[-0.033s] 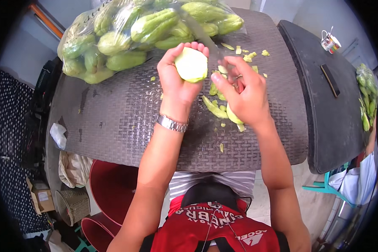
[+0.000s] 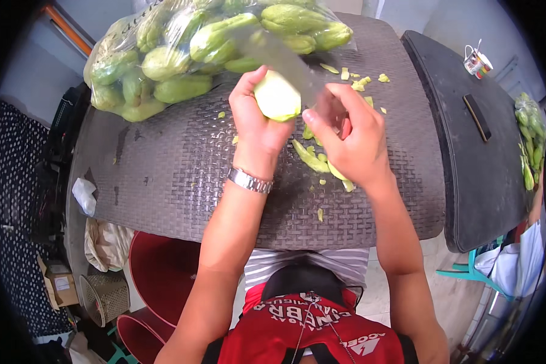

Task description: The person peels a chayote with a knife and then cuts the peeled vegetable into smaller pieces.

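My left hand (image 2: 255, 109) is wrapped round a peeled, pale green chayote (image 2: 278, 97), held above the table. My right hand (image 2: 355, 130) grips a knife (image 2: 285, 64). Its broad blade is smeared by motion and slants up and left, beside the chayote and partly in front of my left fingers. The handle is mostly hidden in my grip. Green peelings (image 2: 309, 156) lie on the table under and beside my right hand. Just beyond my left hand lies a clear plastic bag (image 2: 145, 91) full of unpeeled chayotes.
The brown woven-pattern table (image 2: 164, 194) has more scraps (image 2: 361, 83) at its far right. A black table (image 2: 467, 164) beside it bears a mug (image 2: 477, 62), a dark flat bar (image 2: 477, 118) and bagged green vegetables (image 2: 531, 133). Red bins (image 2: 164, 273) stand below the left edge.
The knife blade has swung left and nearer to the chayote, now showing its broad side. My left hand and the chayote have hardly moved.
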